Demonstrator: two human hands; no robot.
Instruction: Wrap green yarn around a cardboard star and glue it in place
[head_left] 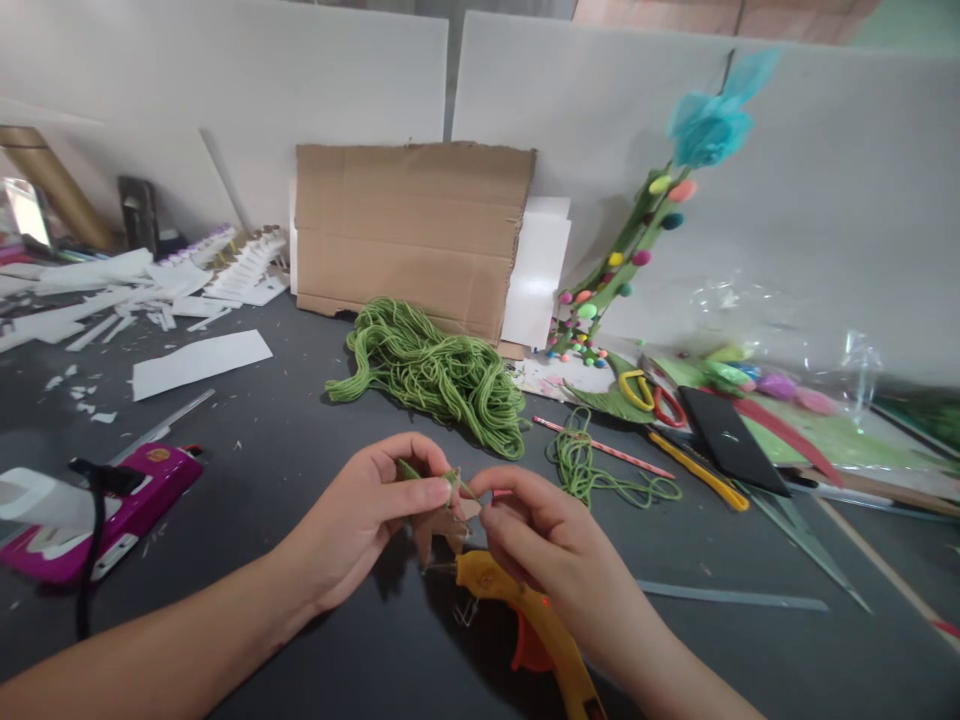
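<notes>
I'm pinching a green strand (469, 491) in left hand (386, 500) and right hand (547, 525), apparently partway; a big yarn bundle (439, 375) is lying loose toward the tabletop's (289, 430) far edge.

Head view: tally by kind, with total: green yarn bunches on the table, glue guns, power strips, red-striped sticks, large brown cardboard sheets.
Green yarn bunches: 2 (large heap, small tangle)
Yellow glue gun: 1
Magenta power strip: 1
Red-striped stick: 1
Large brown cardboard sheet: 1
Total: 6
</notes>
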